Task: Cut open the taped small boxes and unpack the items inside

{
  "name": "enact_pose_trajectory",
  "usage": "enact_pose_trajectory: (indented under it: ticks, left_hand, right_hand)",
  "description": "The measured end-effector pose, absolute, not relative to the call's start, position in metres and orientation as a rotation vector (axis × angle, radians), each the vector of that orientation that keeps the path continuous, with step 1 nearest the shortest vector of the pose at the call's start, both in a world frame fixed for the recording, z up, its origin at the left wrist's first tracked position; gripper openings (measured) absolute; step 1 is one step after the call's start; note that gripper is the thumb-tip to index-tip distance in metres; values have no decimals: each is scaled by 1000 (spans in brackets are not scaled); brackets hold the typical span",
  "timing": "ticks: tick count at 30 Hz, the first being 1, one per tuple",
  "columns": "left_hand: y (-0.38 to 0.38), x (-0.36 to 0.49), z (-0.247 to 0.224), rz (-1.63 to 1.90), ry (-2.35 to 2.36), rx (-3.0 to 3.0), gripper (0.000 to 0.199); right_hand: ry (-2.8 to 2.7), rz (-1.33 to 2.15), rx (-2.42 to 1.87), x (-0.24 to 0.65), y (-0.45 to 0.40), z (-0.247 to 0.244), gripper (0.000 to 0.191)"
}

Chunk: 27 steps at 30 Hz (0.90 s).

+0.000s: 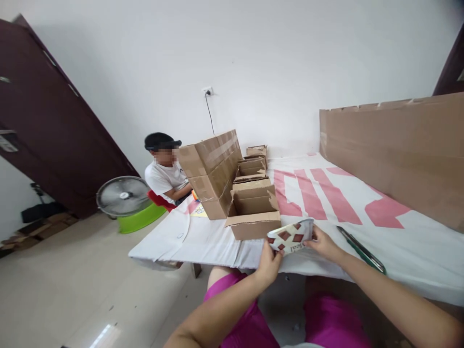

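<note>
Left hand (pixel 268 265) and right hand (pixel 324 245) are pinching the packet (pixel 290 238) by opposite ends, suiting its seemingly light, soft, slippery film.

Mounted on the wearer's head, above the near side of the table (pixel 213 244). Directed forward and down, over the left hand (pixel 268 265) and right hand (pixel 324 244) at close range, toward the wall (pixel 268 63) beyond. Set wide, from the dark door (pixel 47 111) at left to the large carton (pixel 395 150) at right.
</note>
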State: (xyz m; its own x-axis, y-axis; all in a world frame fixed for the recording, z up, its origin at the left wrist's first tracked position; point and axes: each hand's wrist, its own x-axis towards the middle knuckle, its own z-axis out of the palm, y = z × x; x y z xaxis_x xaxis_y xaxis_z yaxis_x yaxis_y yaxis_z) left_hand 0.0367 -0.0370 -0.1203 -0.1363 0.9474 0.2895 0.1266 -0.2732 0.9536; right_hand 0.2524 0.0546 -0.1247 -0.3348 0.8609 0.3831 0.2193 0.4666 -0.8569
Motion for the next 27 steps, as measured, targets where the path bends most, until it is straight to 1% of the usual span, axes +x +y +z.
enact_pose_trajectory:
  ticks: [5,8,11,16,19,21,24,27]
  left_hand:
    - [-32,-38,-113,1676,1424,1346,50]
    - [-28,-78,-111,1772,1691,1243,45]
    - [-33,-99,-120,1833,1891,1133,45]
    - [-48,-88,-137,1762,2113,1234,54]
    - [-51,-80,-137,1697,2220,1370,61]
    - [-53,-77,-135,1743,2216,1405,68]
    - [-57,-74,-132,1844,2259,1512,71]
    - [-61,-69,-128,1737,2272,1662,68]
  right_hand:
    - [-1878,734,-890,170,61,-122,50]
    - [-1917,658,-863,136,58,-125,41]
    - [-1992,595,-848,125,48,-131,31]
    - [-2078,511,-844,132,42,-133,25]
    - [-2063,535,-842,134,44,-130,19]
    - [-2054,548,-840,134,44,-129,18]
    - [-2066,617,-803,135,42,-125,23]
    - [-2113,736,-720,136,40,-122,31]
